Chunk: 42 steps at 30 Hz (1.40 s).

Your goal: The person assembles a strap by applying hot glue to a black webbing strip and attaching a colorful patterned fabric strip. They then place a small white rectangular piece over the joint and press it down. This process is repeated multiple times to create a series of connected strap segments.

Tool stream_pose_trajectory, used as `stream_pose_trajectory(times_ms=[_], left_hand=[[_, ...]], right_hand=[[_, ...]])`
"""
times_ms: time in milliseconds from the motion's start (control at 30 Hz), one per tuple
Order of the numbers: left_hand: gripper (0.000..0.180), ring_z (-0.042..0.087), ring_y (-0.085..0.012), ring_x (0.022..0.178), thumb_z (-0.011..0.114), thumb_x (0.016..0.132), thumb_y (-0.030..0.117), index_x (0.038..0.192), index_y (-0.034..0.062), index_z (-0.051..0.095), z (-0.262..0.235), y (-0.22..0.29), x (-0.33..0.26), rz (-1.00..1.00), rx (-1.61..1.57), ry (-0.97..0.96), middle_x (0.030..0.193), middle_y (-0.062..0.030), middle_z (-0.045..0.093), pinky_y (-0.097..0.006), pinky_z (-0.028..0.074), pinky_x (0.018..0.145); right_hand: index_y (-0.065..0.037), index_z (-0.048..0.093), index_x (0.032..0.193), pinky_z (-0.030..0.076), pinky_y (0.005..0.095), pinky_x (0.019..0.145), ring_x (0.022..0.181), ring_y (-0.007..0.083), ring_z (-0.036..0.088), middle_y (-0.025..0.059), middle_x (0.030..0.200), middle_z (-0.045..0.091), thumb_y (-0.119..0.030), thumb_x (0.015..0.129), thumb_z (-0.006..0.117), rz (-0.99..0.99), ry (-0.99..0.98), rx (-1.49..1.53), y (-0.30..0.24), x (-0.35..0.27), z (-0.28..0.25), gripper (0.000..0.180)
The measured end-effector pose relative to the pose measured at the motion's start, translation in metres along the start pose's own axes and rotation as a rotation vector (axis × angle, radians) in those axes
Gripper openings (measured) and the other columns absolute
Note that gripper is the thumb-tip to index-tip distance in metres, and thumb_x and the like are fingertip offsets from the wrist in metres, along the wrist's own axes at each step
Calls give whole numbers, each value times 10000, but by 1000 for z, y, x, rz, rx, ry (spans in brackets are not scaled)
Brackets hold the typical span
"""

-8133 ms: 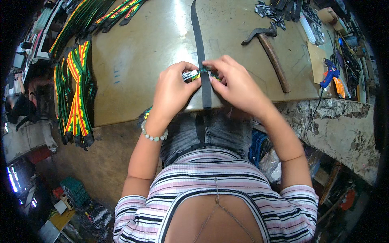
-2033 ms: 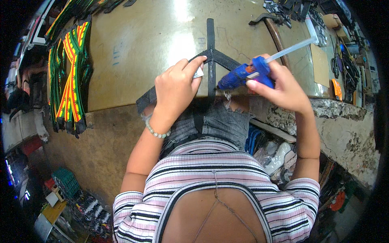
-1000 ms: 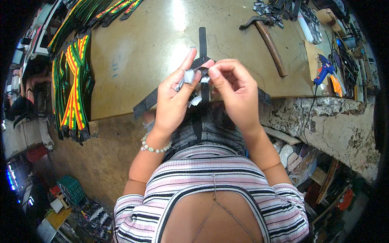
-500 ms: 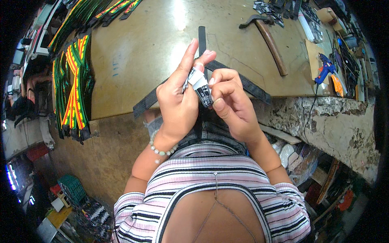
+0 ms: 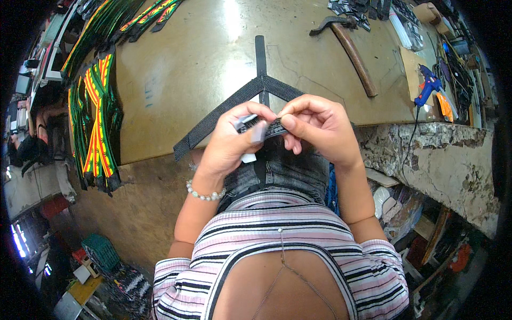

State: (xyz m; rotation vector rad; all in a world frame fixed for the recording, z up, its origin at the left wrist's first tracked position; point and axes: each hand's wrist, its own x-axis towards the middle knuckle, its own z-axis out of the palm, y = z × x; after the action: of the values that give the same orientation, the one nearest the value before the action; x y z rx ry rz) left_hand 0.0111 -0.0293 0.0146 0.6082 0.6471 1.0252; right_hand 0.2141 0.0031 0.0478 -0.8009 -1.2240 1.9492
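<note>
My left hand [image 5: 224,144] is closed around a few small white and black printed labels [image 5: 259,132], partly blurred and partly covered by the fingers. My right hand [image 5: 328,130] pinches one end of a black label [image 5: 275,129] between thumb and forefinger, with the left fingertips at its other end. Just beyond both hands lies a Y-shaped black webbing strap [image 5: 221,114]. Its single leg points away from me, one arm runs to the near left, and the other passes behind my right hand.
A wooden-handled hammer [image 5: 354,58] lies at the far right. Beside it are small dark parts [image 5: 349,12] and a blue glue gun [image 5: 428,85] with a hanging cord. Green, yellow and red straps [image 5: 98,122] drape over the table's left edge. A rough concrete ledge [image 5: 442,154] borders the right.
My left hand has turned and its raised fingers have curled in. The labels came lower and tilted toward level, while my right hand shifted slightly right.
</note>
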Motion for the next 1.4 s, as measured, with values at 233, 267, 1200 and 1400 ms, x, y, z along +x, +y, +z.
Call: stream_pose_trajectory(times_ms=[233,267,1200,1400], left_hand=[[170,547,-35,721,831,818,143,873,31,715,7,-6,-2,117,482,272,781,32,640,-188,448,664],[167,553,-36,726,828,821,142,874,29,717,8,-4,-4,116,464,292,785,27,646,-189,451,668],[148,652,-115,753,786,838,122,912,2,739,10,7,-3,315,960,467,814,-71,717,-250,508,701],[211,674,-163,705,781,831,207,834,0,741,-14,15,29,413,1343,524,769,-143,710,-294,514,656]], right_hand=[[51,652,1049,514,205,567,663,96,642,71,837,676,-62,937,674,-9,145,-81,9,1,3,160],[52,651,1059,520,208,585,687,98,648,69,849,678,-60,933,678,2,189,-12,10,0,3,171],[65,683,1060,559,237,682,730,104,681,85,842,714,-137,962,656,139,94,-386,1,23,-6,226],[52,684,929,507,219,562,607,67,609,32,709,661,-179,904,730,100,93,-773,6,76,-21,237]])
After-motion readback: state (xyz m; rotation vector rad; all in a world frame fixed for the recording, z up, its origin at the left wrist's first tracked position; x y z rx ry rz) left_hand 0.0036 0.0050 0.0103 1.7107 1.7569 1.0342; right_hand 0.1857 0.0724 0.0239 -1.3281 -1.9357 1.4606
